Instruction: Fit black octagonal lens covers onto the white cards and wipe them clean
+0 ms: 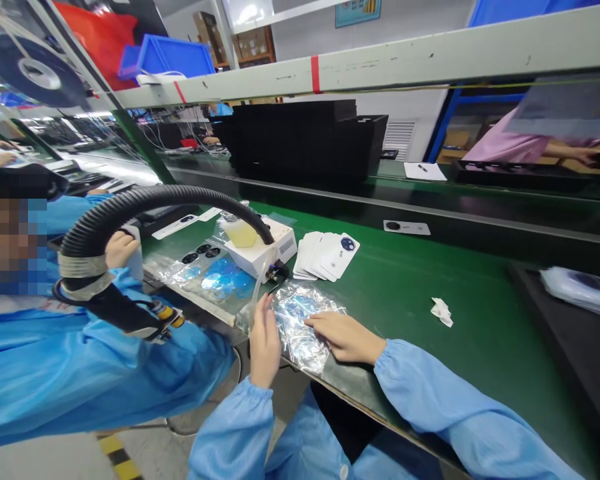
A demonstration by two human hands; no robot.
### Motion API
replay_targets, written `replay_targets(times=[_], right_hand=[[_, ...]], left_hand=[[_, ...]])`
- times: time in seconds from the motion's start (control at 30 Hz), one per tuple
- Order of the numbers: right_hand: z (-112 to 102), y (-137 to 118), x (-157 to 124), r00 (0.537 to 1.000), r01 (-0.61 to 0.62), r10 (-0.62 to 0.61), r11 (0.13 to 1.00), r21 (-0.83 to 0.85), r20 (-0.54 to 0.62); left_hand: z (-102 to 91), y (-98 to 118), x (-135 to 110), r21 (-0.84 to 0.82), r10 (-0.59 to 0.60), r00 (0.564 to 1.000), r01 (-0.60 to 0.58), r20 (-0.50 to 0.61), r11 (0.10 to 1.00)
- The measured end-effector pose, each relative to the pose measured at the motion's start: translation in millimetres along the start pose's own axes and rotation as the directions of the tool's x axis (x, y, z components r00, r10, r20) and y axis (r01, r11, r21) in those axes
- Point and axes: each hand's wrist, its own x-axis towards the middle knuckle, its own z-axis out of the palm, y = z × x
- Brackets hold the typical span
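My left hand [265, 343] is at the front edge of the table, palm turned sideways with its fingers stretched upward, beside a heap of crinkled clear and blue plastic film [300, 320]. Nothing shows in it. On the right side of the same heap rests my right hand [347, 337], fingers reaching forward and touching the film. No held piece is visible under them. Just behind the film lies a fanned stack of white phone back panels [325, 257], the top one with a round dark camera ring.
A white box [280, 243] carries a bottle of yellowish liquid [241, 230]. A black corrugated hose [165, 195] arches over the left side. A co-worker in blue [80, 373] sits at left. A crumpled white tissue [441, 312] and a black tray [560, 347] lie to the right.
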Motion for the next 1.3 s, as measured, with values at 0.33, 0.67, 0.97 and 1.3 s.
replay_targets(times=[0.33, 0.67, 0.97, 1.3], right_hand=[[1, -4, -16, 0.995, -0.095, 0.093, 0.993, 0.077, 0.027], [15, -1, -19, 0.964, -0.266, 0.26, 0.956, -0.124, -0.061], [21, 4, -29, 0.943, -0.322, 0.331, 0.913, -0.252, -0.006], [21, 12, -19, 0.949, -0.29, 0.312, 0.916, -0.277, 0.036]], left_hand=[[24.6, -6, 24, 0.404, 0.202, 0.75, -0.538, 0.63, 0.74], [28.2, -17, 20, 0.571, 0.099, 0.749, -0.577, 0.655, 0.585], [26.2, -27, 35, 0.573, 0.103, 0.807, -0.496, 0.582, 0.653], [12.6, -11, 20, 0.547, 0.234, 0.833, -0.515, 0.502, 0.66]])
